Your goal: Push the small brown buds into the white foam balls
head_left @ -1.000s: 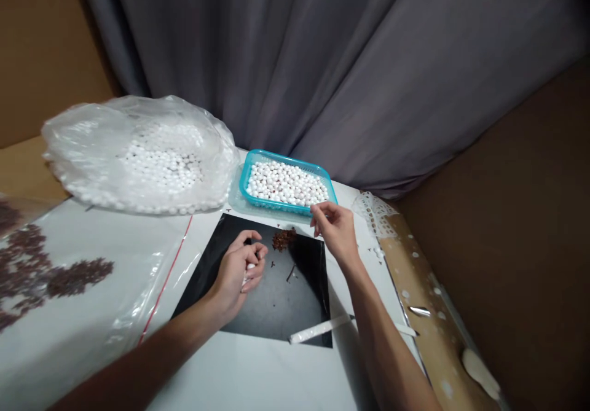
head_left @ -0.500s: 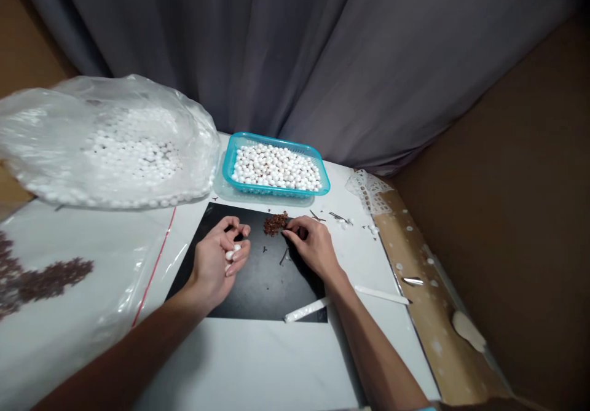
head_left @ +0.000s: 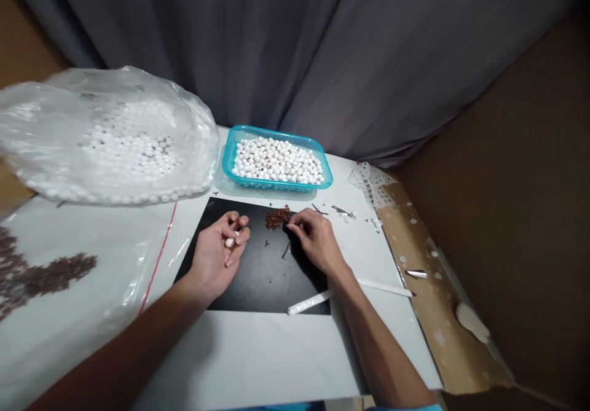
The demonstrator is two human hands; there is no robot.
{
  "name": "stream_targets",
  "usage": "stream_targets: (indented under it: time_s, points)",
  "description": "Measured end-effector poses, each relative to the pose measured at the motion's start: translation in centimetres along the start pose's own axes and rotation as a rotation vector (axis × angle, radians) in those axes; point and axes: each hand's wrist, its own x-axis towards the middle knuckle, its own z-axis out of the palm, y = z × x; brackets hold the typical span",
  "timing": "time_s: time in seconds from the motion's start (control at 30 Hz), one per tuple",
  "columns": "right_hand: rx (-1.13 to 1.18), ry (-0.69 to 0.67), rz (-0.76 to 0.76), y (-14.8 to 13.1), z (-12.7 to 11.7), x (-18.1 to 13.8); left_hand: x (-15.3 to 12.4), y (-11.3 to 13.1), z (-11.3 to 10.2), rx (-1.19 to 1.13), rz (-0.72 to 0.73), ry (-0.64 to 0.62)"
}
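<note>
My left hand (head_left: 220, 248) is curled, palm up, around a few white beads (head_left: 231, 241) over a black mat (head_left: 262, 288). Its fingers are bent in and partly cover the beads. At the mat's back edge lies a small pile of reddish-brown bits (head_left: 277, 217). Just right of that pile my right hand (head_left: 316, 239) has its thumb and forefinger pinched together; whatever sits between the tips is too small to make out. A thin dark stick (head_left: 286, 250) lies on the mat below the pinch.
Behind the mat stands a blue basket (head_left: 230, 156) full of white beads. A large clear bag (head_left: 55, 122) of beads fills the back left, above a clear bag (head_left: 110, 270) holding brown bits. White strips (head_left: 310, 303) and a lace piece (head_left: 374, 183) lie right.
The view has shifted slightly. My left fingers have closed in a little and the beads sit differently in them. My right hand stays pinched beside the brown pile.
</note>
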Motion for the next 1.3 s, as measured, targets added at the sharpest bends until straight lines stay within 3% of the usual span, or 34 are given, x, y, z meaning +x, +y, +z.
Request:
stream_targets:
  time_s: [0.23,0.43,0.93,1.13,1.3]
  points:
    - [0.027,0.043,-0.032,-1.3,-0.6,-0.3,0.1,0.0,0.4,-0.007,-0.070,-0.007]
    - [0.122,0.076,-0.071,-2.1,-0.7,-0.6,0.4,0.2,-0.3,0.044,-0.285,-0.199]
    - [0.268,0.109,-0.012,-2.5,-0.8,-0.7,0.5,-0.5,0.3,0.171,-0.252,-0.188]
    - [0.537,0.007,0.063,-2.9,0.1,-0.9,-0.1,-1.5,0.3,0.312,-0.275,-0.229]
    - [0.623,-0.104,0.053,-3.3,0.6,-1.0,-0.7,-2.1,0.8,0.438,-0.343,-0.230]
